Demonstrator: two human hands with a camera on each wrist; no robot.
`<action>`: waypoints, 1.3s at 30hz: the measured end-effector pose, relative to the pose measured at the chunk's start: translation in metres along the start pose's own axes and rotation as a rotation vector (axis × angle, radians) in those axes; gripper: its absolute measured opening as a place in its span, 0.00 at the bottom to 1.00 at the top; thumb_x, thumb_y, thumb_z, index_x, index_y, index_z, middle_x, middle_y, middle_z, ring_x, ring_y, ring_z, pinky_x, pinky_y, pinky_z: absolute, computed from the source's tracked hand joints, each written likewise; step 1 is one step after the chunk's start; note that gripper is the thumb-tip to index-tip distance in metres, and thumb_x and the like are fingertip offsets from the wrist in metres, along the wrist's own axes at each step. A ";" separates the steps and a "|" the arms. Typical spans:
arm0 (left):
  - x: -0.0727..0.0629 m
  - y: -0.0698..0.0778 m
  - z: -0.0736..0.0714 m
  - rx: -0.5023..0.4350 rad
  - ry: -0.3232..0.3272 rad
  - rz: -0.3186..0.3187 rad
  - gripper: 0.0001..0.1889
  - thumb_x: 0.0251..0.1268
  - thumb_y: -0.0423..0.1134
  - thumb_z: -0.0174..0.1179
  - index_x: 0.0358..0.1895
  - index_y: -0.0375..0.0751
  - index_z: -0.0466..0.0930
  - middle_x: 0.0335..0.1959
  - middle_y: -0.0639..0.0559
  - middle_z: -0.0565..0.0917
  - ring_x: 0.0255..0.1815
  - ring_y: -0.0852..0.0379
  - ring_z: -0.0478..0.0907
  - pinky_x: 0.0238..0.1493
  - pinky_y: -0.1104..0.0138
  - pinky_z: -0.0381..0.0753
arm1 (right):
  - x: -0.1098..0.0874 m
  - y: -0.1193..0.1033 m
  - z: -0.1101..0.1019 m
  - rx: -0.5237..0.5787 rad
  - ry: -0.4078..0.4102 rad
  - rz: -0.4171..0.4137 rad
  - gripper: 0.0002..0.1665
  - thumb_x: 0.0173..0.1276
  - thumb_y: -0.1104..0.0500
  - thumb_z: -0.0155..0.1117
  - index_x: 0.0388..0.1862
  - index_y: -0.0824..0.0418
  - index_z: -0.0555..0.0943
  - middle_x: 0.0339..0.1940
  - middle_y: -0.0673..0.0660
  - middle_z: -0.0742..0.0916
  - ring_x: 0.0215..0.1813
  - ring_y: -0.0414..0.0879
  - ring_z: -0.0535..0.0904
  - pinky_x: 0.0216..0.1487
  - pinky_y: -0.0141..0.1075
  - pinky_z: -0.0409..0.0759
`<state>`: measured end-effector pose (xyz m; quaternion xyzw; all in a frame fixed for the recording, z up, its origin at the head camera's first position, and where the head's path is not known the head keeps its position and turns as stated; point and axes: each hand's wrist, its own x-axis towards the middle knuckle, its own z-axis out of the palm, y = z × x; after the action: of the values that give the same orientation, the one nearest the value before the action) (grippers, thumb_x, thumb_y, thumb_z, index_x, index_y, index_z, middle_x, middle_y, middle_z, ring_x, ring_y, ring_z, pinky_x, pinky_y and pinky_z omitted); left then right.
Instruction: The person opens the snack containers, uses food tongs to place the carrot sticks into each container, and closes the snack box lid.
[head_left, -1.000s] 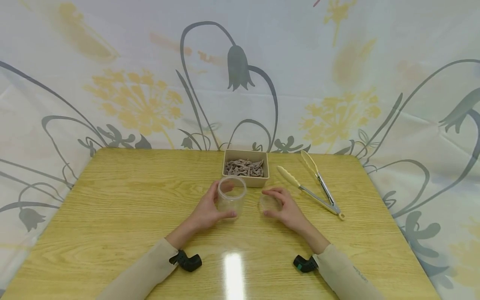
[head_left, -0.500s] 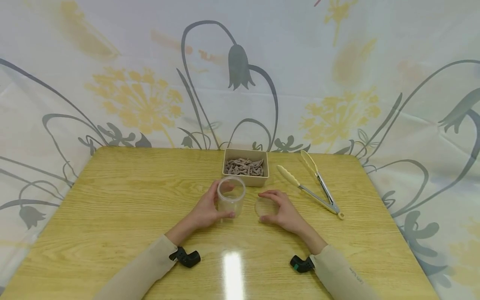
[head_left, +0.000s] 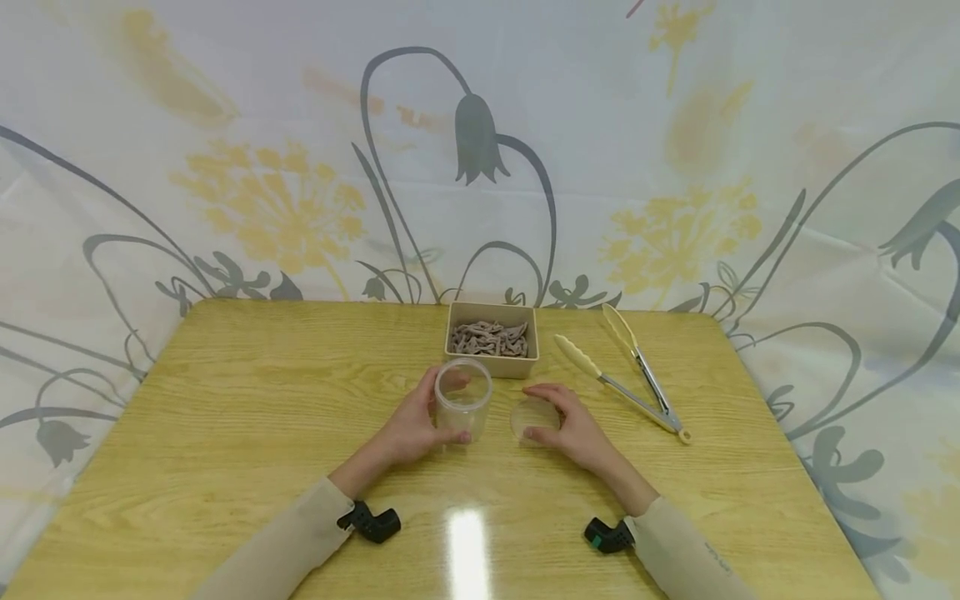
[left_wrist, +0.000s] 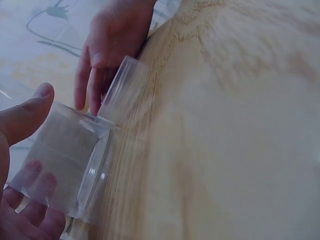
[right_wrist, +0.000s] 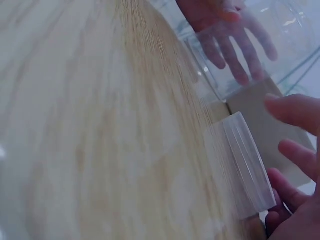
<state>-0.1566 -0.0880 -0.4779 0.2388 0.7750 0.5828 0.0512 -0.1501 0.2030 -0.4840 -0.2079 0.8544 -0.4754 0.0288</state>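
Note:
My left hand [head_left: 416, 425] is placed around a clear plastic jar [head_left: 462, 408] that stands upright on the table. Its thumb [left_wrist: 35, 107] is straight and a little off the jar wall in the left wrist view, while the fingers show through the plastic on the far side. A round transparent lid [head_left: 528, 417] lies flat to the right of the jar. Around the lid's right side is my right hand [head_left: 573, 421]. In the right wrist view its thumb [right_wrist: 292, 112] is apart from the lid, with loosely bent fingers close to the lid's edge.
Just behind the jar stands a beige box [head_left: 495, 364] full of shrivelled grey-brown pieces [head_left: 489, 337]. Metal tongs [head_left: 637, 392] with pale yellow tips lie spread to the right. A patterned cloth [head_left: 300, 150] hangs along the back edge of the wooden table [head_left: 262, 400].
The lid and my right hand have shifted slightly left and down, and the lid now shows flat on the table. My left hand and the jar are almost unmoved.

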 end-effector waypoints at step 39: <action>-0.002 0.004 -0.006 -0.013 -0.032 -0.021 0.48 0.43 0.33 0.81 0.71 0.42 0.64 0.63 0.39 0.76 0.63 0.42 0.73 0.65 0.44 0.70 | 0.003 0.042 -0.097 -0.406 0.291 0.196 0.53 0.64 0.43 0.71 0.78 0.66 0.59 0.74 0.71 0.60 0.70 0.72 0.52 0.61 0.69 0.62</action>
<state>-0.1556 -0.0931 -0.4725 0.2397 0.7729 0.5832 0.0713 -0.1908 0.2985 -0.4648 -0.0552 0.9434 -0.3141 -0.0907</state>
